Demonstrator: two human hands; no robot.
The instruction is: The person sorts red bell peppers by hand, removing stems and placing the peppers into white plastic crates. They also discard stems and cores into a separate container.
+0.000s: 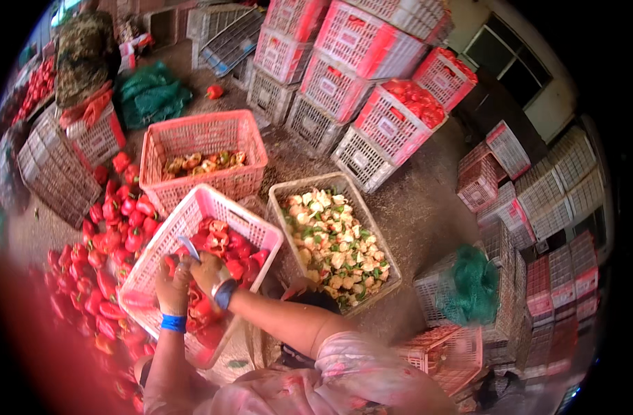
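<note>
My right hand (209,273), gloved with a dark blue band at the wrist, grips a small knife (190,248) whose blade points up and left. Close beside it, my left hand (172,293), also gloved and with a bright blue wristband, holds a red bell pepper (169,264), mostly hidden by the fingers. Both hands are over a white-and-red plastic crate (249,220) containing cut red peppers (235,252). To the right, a shallow tub (281,189) holds pale pepper cores with green stems (337,246).
Loose red bell peppers (93,282) cover the floor at left. Beyond my crate stands a salmon-red crate (205,187) with discarded pepper pieces. Stacked crates (337,85) rise behind. A person in camouflage clothing (85,57) is at upper left. Green netting (469,285) drapes crates at right.
</note>
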